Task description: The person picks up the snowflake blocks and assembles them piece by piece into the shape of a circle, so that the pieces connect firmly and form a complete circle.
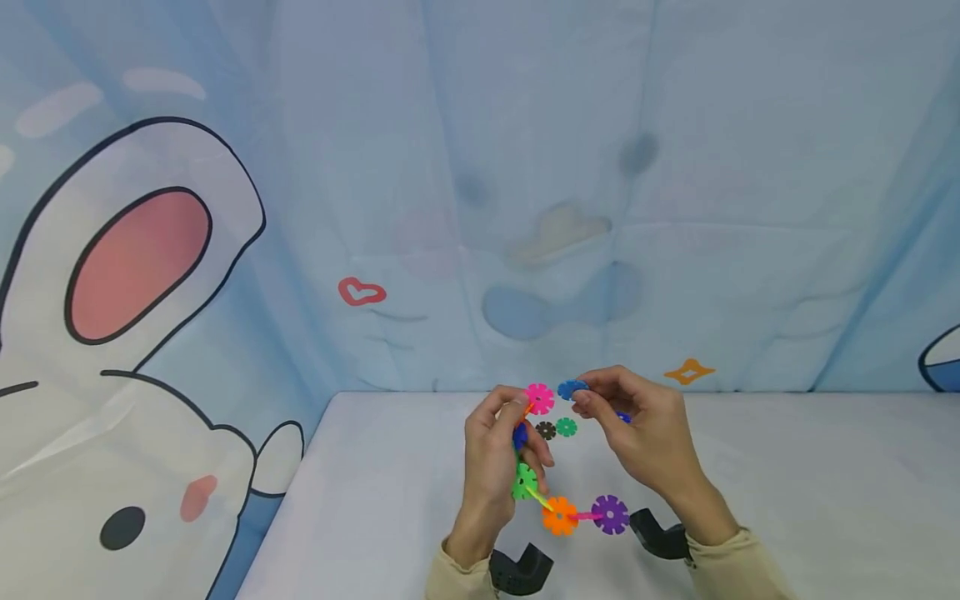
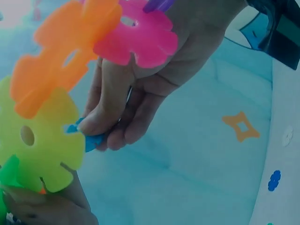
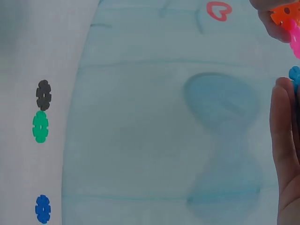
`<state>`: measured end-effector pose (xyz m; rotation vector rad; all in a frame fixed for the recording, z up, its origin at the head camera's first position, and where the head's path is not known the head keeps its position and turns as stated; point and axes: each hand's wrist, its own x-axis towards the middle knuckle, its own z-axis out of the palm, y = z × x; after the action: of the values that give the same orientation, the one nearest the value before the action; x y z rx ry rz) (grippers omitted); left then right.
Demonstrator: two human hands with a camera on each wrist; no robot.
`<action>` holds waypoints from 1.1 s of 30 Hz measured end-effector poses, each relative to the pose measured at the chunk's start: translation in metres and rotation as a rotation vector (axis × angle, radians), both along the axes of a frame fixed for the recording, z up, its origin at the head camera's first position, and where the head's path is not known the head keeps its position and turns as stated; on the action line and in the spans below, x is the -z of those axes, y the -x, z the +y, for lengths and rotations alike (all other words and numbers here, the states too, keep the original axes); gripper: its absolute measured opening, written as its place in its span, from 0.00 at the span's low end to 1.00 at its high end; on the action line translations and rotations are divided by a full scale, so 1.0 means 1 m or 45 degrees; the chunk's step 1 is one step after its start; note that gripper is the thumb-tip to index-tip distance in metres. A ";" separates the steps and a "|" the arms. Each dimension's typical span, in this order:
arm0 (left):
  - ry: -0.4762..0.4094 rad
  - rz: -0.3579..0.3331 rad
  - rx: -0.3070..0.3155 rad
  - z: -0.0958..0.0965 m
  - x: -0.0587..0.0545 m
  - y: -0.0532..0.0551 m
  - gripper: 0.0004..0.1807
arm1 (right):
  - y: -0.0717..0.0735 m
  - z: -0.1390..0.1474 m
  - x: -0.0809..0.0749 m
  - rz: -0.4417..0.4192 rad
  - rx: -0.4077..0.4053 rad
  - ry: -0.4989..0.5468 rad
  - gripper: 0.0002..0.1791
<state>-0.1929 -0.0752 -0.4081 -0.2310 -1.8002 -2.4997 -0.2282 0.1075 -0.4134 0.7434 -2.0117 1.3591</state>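
My left hand (image 1: 491, 454) grips a linked chain of notched plastic flower discs. A pink disc (image 1: 540, 398) stands at the chain's upper end, by the left fingertips. Lower down hang a green disc (image 1: 526, 482), an orange disc (image 1: 559, 517) and a purple disc (image 1: 611, 515), joined by edge-on discs. My right hand (image 1: 648, 429) pinches a single light-blue disc (image 1: 572, 389) between thumb and fingers, a small gap from the pink one. In the left wrist view, a yellow disc (image 2: 47, 145) partly overlaps the light-blue one, and the left fingers are partly hidden.
Beyond the hands, a dark disc (image 1: 546, 430), a teal-green disc (image 1: 566, 427) and a blue disc (image 1: 624, 417) lie on the white table (image 1: 390, 483). A light-blue printed curtain (image 1: 525, 167) hangs behind the table. Black mounts (image 1: 521, 571) sit at both wrists.
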 end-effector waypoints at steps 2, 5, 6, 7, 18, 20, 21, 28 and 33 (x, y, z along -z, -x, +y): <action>-0.004 0.001 0.014 0.002 -0.001 -0.002 0.11 | -0.001 -0.001 -0.001 0.012 0.015 0.011 0.13; -0.013 -0.003 0.024 0.004 -0.001 -0.004 0.11 | -0.003 -0.001 -0.002 0.020 0.020 0.002 0.13; -0.018 -0.007 0.026 0.004 -0.002 -0.004 0.11 | -0.003 -0.001 -0.002 0.023 0.020 -0.006 0.13; -0.022 -0.011 0.028 0.004 -0.002 -0.005 0.11 | -0.004 -0.001 -0.002 0.027 0.019 -0.017 0.13; -0.024 0.004 0.032 0.009 -0.004 -0.007 0.13 | -0.007 0.000 -0.007 0.167 0.051 -0.103 0.18; -0.003 0.015 0.042 0.011 -0.004 -0.007 0.15 | -0.007 0.000 -0.007 0.199 0.050 -0.095 0.18; 0.008 0.021 0.048 0.012 -0.004 -0.007 0.15 | -0.006 0.000 -0.007 0.212 0.046 -0.090 0.18; 0.074 0.067 0.083 0.011 -0.004 -0.006 0.14 | -0.005 -0.005 -0.005 0.239 0.006 -0.078 0.19; 0.149 0.048 0.139 0.003 -0.004 -0.002 0.16 | -0.003 -0.006 -0.002 0.220 -0.017 -0.062 0.17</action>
<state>-0.1912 -0.0721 -0.4042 -0.3897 -1.9720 -2.4440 -0.2251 0.1018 -0.4119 0.8669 -1.9123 1.2129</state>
